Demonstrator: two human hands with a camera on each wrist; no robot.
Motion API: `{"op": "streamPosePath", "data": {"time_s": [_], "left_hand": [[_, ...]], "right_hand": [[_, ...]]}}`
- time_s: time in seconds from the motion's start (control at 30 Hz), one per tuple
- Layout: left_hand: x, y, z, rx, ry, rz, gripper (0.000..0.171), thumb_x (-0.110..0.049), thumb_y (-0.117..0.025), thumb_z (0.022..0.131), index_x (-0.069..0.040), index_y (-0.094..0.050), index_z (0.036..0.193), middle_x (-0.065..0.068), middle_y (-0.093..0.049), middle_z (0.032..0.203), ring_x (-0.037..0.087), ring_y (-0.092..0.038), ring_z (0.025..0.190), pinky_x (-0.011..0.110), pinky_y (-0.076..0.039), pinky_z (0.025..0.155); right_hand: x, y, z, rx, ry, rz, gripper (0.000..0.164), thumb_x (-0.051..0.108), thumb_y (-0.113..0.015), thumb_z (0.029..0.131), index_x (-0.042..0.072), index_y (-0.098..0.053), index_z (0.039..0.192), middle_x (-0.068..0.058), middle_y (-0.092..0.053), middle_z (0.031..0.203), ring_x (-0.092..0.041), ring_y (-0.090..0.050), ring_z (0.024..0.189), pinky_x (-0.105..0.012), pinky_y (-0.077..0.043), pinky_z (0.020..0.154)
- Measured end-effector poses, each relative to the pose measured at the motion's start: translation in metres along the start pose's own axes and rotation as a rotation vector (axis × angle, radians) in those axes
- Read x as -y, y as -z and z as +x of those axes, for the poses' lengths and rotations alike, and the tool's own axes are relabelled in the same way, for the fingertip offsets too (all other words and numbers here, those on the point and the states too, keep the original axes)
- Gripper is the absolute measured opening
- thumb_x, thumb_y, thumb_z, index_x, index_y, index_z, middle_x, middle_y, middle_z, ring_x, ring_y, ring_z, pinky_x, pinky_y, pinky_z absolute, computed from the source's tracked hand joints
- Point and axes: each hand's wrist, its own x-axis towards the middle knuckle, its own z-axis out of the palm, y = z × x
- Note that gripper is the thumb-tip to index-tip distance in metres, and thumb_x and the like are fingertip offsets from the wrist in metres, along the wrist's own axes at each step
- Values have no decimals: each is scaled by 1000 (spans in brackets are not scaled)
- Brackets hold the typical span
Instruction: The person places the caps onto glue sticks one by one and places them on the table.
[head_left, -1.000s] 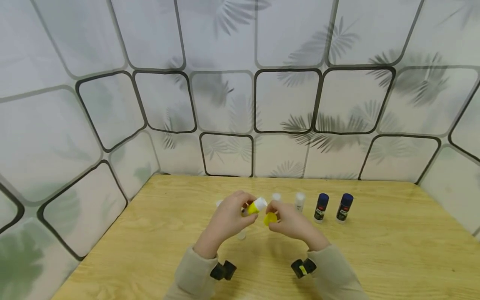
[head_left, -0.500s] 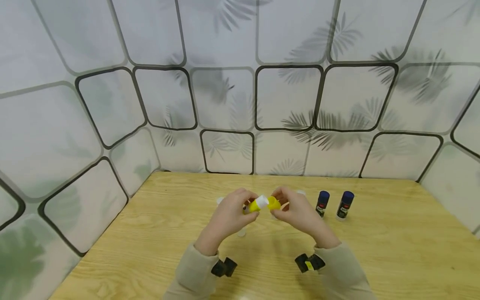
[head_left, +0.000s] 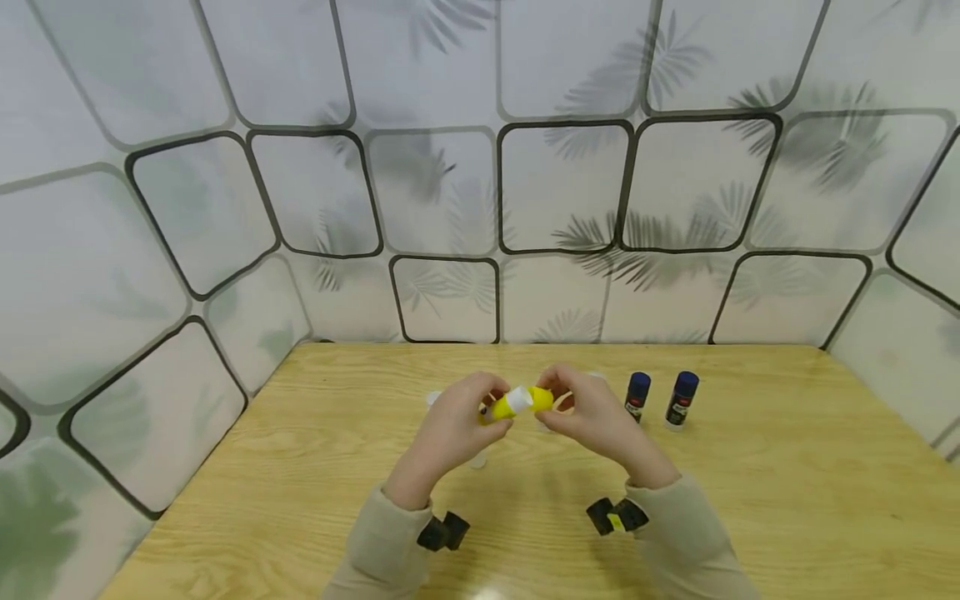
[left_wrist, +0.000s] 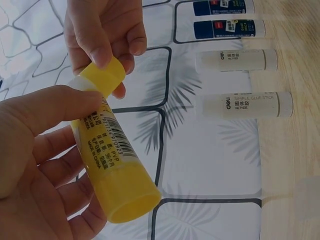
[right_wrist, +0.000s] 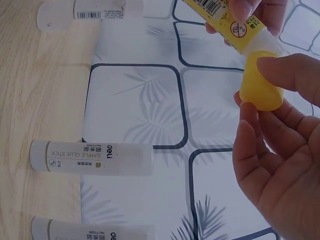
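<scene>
My left hand [head_left: 450,421] grips a yellow glue stick [left_wrist: 117,160] by its printed body, tilted with its white end up and to the right in the head view. Between thumb and fingers, my right hand [head_left: 592,417] pinches a yellow cap [right_wrist: 262,82]. The cap meets the white end of the stick at an angle; how far it sits over that end cannot be told. Beyond the hands stand two white glue sticks [left_wrist: 245,105], mostly hidden by my right hand in the head view. Two dark blue-capped glue sticks [head_left: 682,400] stand farther right.
A small whitish translucent piece [head_left: 477,461] lies on the wooden table [head_left: 787,483] below my left hand. Another white glue stick [right_wrist: 100,9] shows at the right wrist view's top edge. A patterned cloth [head_left: 555,300] rises behind the table.
My right hand has turned the yellow cap and brought it up against the white end of the glue stick; they were apart a second ago. My left hand keeps its grip.
</scene>
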Motion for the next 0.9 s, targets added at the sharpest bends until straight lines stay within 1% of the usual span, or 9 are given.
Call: {"op": "streamPosePath", "data": {"time_s": [0.17,0.3,0.53,0.77,0.9], "left_hand": [[-2,1,5,12,-19,1,23,-6,-69,75,-5,-59,96,3,-57,90,14,-54,79,22,-46,65],[-3,1,8,26,-22,27,22,-9,-69,75,-7,-60,95,1,-56,89,13,-54,79,21,-45,65],[-4,1,1,41,-24,44,22,-10,-70,75,-9,-61,94,-3,-56,87,9,-53,79,19,-45,67],[-1,1,-5,29,-35,37,21,-9,-71,74,-7,-61,93,-3,-56,87,7,-52,78,18,-45,67],[-1,3,-6,27,-35,37,21,-8,-70,74,-7,-61,93,-3,-56,88,6,-52,77,17,-45,67]], "right_hand": [[2,8,1,-18,2,-9,22,6,-68,77,9,-54,93,0,-58,91,-13,-54,77,-30,-47,69],[3,13,-1,-22,13,3,21,7,-67,78,9,-54,94,0,-58,93,-14,-54,79,-32,-47,70],[5,10,-5,-22,42,62,21,9,-66,79,7,-55,97,-2,-58,95,-15,-55,82,-30,-48,72],[5,6,-7,-19,77,81,23,5,-64,80,3,-57,101,-5,-59,97,-17,-56,85,-28,-48,72],[6,5,-5,-8,92,87,22,6,-64,80,3,-57,101,-5,-59,97,-16,-56,85,-28,-49,71]]}}
